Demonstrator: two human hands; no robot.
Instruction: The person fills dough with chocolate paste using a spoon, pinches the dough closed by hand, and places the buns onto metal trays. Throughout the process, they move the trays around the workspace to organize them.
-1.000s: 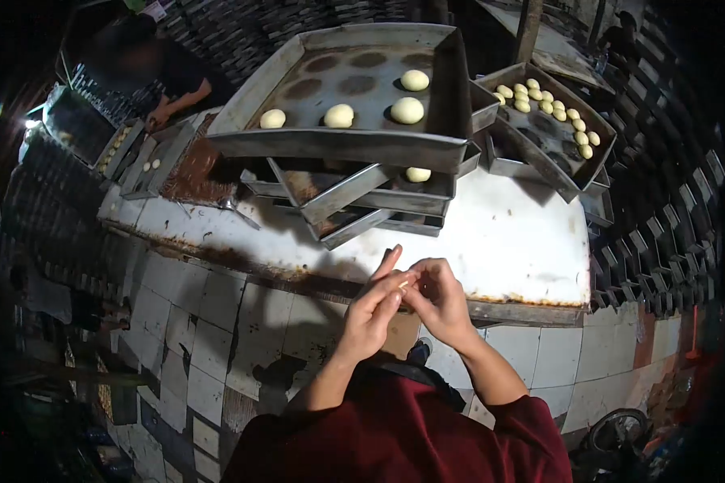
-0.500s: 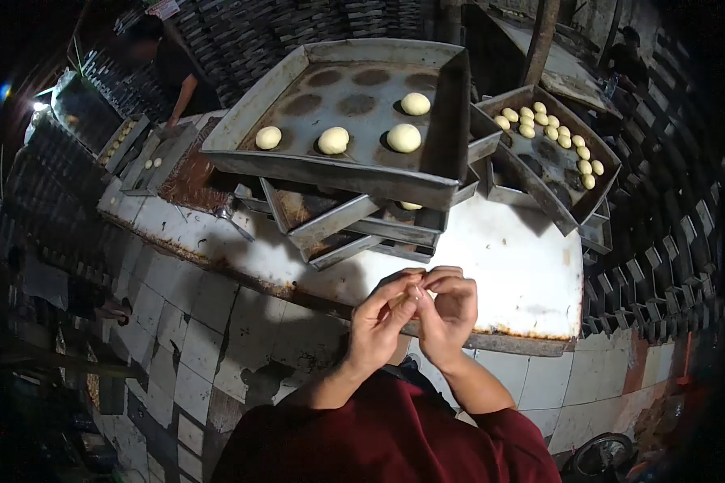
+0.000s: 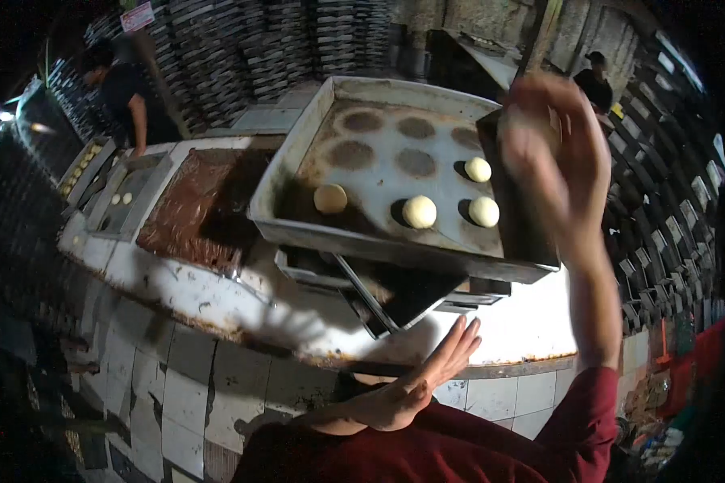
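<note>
My left hand (image 3: 419,386) is held low before the table, palm turned inward, fingers stretched out and holding nothing. Raised over the right side of the large metal tray (image 3: 403,245), my right hand (image 3: 560,153) is smeared by motion; whether anything is in it cannot be made out. Inside the tray lie several pale dough balls: one at the left (image 3: 330,199), one at the front middle (image 3: 419,212), and two at the right, one (image 3: 483,212) in front of the other (image 3: 478,169). Round dark marks show on the tray's bottom.
More metal trays (image 3: 362,294) are stacked askew under the large tray on the white table (image 3: 532,322). Brown paste (image 3: 197,209) fills an area at the left, beside a tray (image 3: 125,197) with small dough balls. One person (image 3: 141,105) stands at the back left, another (image 3: 594,84) at the back right.
My hands, which were together at the table's front edge, have parted. The right one has risen to the right; the left has opened and lowered. The view has shifted, with the large tray lower.
</note>
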